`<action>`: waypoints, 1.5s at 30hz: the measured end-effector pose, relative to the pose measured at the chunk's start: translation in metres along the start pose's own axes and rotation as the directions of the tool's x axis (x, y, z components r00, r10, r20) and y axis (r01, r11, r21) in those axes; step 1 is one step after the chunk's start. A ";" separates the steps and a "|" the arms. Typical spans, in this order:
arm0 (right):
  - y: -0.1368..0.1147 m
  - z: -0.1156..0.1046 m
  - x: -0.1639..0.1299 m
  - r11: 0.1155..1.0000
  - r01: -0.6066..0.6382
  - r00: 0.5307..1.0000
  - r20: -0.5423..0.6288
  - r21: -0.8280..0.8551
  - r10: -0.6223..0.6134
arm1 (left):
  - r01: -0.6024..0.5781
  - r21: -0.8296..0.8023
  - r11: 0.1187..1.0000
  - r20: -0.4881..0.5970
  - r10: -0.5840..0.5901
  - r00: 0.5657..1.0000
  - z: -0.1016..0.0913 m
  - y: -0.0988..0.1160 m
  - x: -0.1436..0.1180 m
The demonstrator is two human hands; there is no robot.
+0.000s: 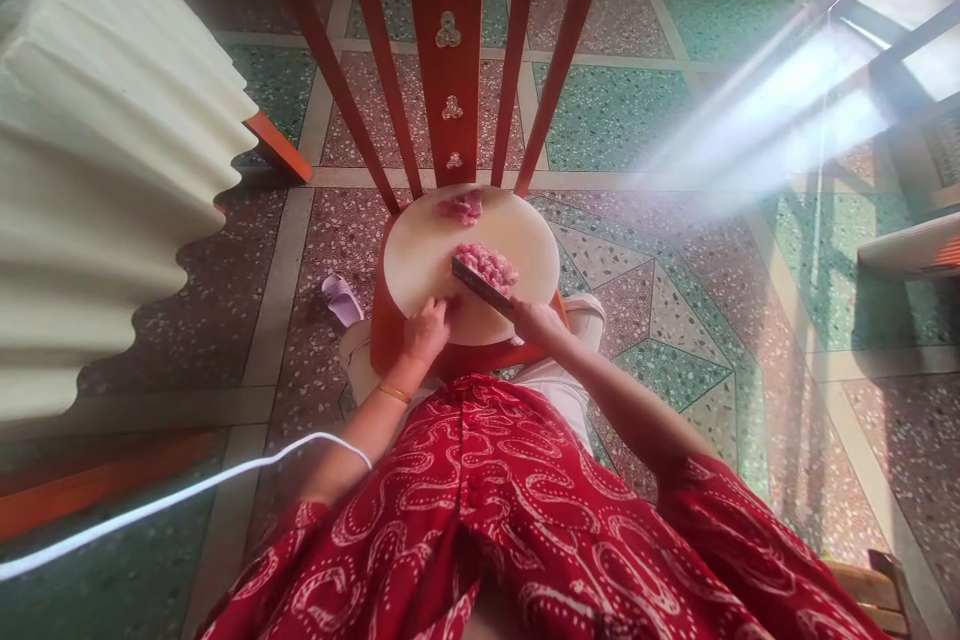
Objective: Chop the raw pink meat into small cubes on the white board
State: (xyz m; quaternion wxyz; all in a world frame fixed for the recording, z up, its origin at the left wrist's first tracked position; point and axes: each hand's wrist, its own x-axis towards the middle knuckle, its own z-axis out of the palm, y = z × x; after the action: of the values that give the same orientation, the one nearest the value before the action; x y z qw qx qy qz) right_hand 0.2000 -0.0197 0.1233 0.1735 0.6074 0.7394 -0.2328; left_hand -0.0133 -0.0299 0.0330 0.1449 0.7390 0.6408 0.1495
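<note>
Red patterned sleeves nearest; beyond them, right hand (536, 320) gripping a knife (482, 286), its blade against the minced meat (488, 265). Left hand (427, 328), loosely curled, rests on the round chopping board (420, 255) just beside the blade. Risk: those fingers get nicked, or the board shifts on the chair seat.

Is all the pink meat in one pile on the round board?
No, the round board has two piles: a bigger one by the knife and a smaller one near the far edge.
</note>
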 end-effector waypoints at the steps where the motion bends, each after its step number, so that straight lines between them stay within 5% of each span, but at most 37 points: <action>1: -0.002 -0.001 -0.001 1.000 0.003 1.000 0.002 -0.014 -0.003 | -0.038 0.043 0.998 -0.021 0.039 0.999 0.000 -0.005 -0.004; 8: -0.025 0.002 -0.011 0.995 0.027 1.000 0.002 -0.100 -0.027 | -0.374 -0.124 0.919 -0.209 0.344 0.915 0.016 -0.016 0.003; 14: -0.035 -0.002 -0.013 0.989 0.045 0.996 0.085 -0.138 -0.033 | -0.348 -0.179 0.920 -0.229 0.305 0.925 0.026 -0.011 0.011; 22: -0.073 -0.003 0.036 0.987 0.144 0.990 0.006 -0.071 -0.144 | -0.327 -0.150 0.933 -0.230 0.289 0.929 0.031 -0.014 0.011; 32: -0.006 0.012 -0.010 0.989 0.011 1.000 0.016 -0.146 -0.009 | -0.287 -0.194 0.938 -0.235 0.239 0.942 0.031 -0.014 0.010; 39: -0.044 0.007 0.004 0.995 0.053 0.995 0.088 -0.089 -0.045 | -0.288 -0.173 0.942 -0.235 0.245 0.941 0.038 -0.017 0.011; 45: -0.077 -0.003 0.044 0.983 0.176 0.984 -0.006 -0.044 -0.176 | -0.324 -0.148 0.934 -0.251 0.281 0.926 0.041 -0.020 0.015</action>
State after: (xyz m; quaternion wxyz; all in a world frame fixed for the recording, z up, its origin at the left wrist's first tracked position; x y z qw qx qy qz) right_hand 0.1155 0.0060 0.1126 0.1617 0.5369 0.7958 -0.2285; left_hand -0.0127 -0.0129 -0.0120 0.1151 0.7906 0.5138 0.3127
